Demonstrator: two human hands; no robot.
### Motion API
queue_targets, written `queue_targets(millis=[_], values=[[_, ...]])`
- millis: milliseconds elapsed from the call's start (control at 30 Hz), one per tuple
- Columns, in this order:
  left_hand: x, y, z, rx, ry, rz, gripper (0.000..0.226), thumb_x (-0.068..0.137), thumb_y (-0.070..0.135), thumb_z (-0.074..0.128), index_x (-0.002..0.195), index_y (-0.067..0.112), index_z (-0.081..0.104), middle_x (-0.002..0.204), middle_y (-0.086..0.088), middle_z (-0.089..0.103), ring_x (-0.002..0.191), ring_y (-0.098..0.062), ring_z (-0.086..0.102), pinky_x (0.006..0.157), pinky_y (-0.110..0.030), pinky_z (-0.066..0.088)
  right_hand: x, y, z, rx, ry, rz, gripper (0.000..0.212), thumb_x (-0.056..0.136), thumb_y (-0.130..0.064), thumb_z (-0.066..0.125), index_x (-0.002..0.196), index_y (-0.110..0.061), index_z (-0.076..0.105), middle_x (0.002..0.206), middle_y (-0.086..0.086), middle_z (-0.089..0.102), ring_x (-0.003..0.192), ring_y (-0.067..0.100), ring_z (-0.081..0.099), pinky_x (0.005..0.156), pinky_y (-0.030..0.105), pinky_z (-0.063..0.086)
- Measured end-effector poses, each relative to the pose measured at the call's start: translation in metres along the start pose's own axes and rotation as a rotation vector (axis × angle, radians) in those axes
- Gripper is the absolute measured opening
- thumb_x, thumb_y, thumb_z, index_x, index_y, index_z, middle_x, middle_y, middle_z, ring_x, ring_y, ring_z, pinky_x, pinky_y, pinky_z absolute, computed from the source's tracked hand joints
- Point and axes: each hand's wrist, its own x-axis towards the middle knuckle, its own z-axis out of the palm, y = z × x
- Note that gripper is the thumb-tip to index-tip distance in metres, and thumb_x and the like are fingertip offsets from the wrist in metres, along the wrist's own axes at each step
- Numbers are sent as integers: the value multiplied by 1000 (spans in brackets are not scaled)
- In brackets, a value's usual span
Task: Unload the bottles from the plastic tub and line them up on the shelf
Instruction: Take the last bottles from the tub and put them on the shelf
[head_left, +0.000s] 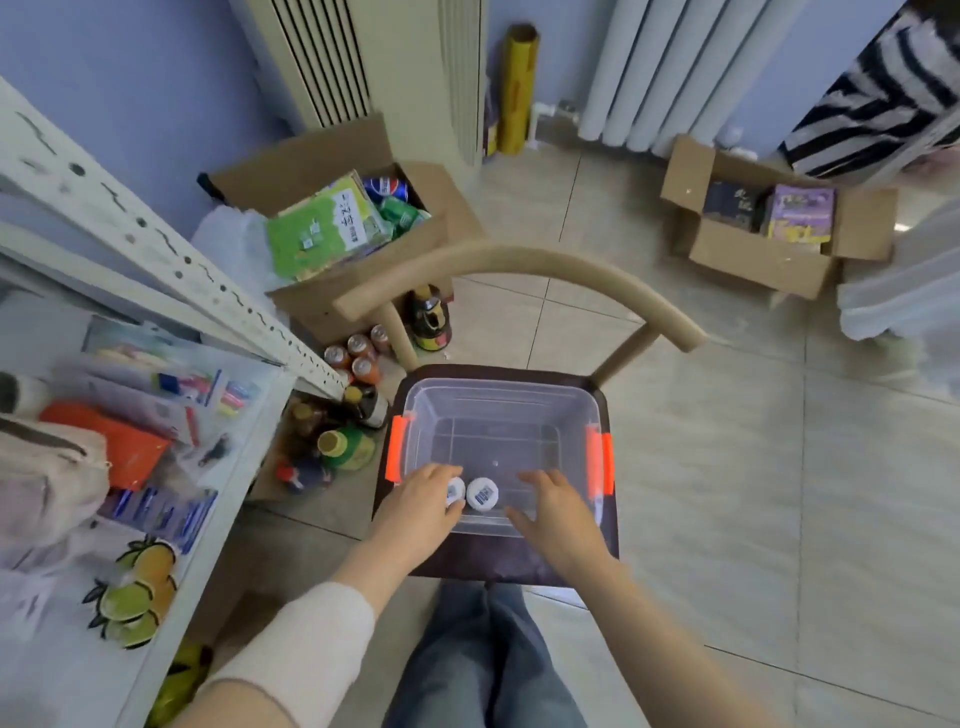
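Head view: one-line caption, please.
Both hands reach into a clear tub on a chair, left hand at two white-capped bottles.

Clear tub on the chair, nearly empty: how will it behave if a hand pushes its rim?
The tub probably slides or tips easily: only two bottles show inside, at the near wall. Its thin clear walls likely flex. The chair cushion looks soft, so footing may be unsteady.

Hands (488, 506) over bottles (481, 493) in tub (498, 387)
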Motion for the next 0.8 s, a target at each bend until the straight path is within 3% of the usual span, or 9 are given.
queue_targets(millis=[200,333,500,800], values=[[85,-31,59,65,-82,-113,53,88,24,58,137,17,39,138,-7,45,124,-26,47,100,-37,41,100,32,61,23,-162,-17,57,82,-26,66,134,-12,44,138,12,42,124,29,46,96,33,40],[105,-40,77,130,-199,-215,51,84,26,61,130,15,41,128,-11,46,116,-30,50,90,-40,42,124,40,90,-29,-256,-41,57,79,-27,70,128,-12,46,141,13,36,123,33,44,97,38,42],[117,-40,80,130,-230,-251,54,79,24,68,124,10,42,125,-13,45,114,-33,51,88,-41,43,131,38,93,-153,-212,-91,57,77,-31,70,122,-8,43,125,14,43,106,36,54,83,40,45],[114,-33,66,113,-69,-240,42,81,9,61,114,3,36,112,-22,59,99,-40,59,74,-40,44,128,46,79,-109,-110,-121,50,76,-18,69,120,-6,48,126,14,46,104,36,56,86,39,48]])
